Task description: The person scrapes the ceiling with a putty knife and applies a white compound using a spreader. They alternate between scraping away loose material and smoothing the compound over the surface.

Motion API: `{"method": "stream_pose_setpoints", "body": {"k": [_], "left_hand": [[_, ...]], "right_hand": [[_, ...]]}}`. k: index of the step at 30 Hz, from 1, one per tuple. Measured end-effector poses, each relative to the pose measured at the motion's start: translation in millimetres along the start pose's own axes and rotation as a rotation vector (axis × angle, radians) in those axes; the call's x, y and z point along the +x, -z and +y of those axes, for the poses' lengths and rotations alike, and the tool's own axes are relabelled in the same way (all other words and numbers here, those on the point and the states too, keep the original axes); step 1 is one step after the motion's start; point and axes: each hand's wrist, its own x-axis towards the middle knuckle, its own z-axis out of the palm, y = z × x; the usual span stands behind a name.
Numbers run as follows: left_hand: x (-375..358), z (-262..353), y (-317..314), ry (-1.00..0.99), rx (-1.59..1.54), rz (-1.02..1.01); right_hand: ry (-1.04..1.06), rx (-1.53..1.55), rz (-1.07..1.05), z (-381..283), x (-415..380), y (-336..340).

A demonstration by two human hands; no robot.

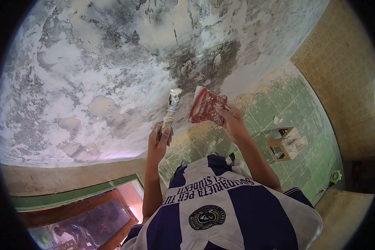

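Observation:
My left hand [161,135] is wrapped round the handle of a putty knife [171,109], which points up with a lump of white putty [176,91] at its tip. A red, flat putty spreader [208,107] smeared with white is pinched along its edge by my right hand [232,121]. The two tools are held apart, a short way from each other. Beyond them is a wall [125,71] with patchy white putty over grey. A darker, damp-looking area [225,62] with flaking bits lies just past the spreader.
Green floor tiles [254,116] are spotted with white debris. A small wooden stool [278,149] with white stuff on it stands to the right. A green-framed opening [71,193] is at lower left, and a patterned tan surface [341,79] at the far right.

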Motion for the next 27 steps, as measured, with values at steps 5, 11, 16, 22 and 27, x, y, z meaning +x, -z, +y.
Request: {"method": "stream_pose_setpoints", "body": {"k": [5, 11, 16, 22, 27], "left_hand": [[-13.0, 6.9, 19.3, 0.262, -0.208, -0.051], [-25.1, 13.3, 26.7, 0.467, -0.262, -0.152], [-21.1, 8.7, 31.0, 0.492, -0.227, -0.208], [-12.3, 15.3, 32.4, 0.489, -0.233, -0.142], [3.8, 0.8, 39.0, 0.327, -0.281, -0.066]], "right_hand": [[0.057, 0.215, 0.138, -4.1, -7.2, -15.4], [0.139, 0.21, 0.114, -6.9, 0.1, -15.9], [0.157, 0.09, 0.122, 3.3, 3.4, -11.6], [0.132, -0.44, -0.08, -12.7, -16.9, -39.7], [0.097, -0.757, -0.124, 0.5, -17.4, -23.8]]}}
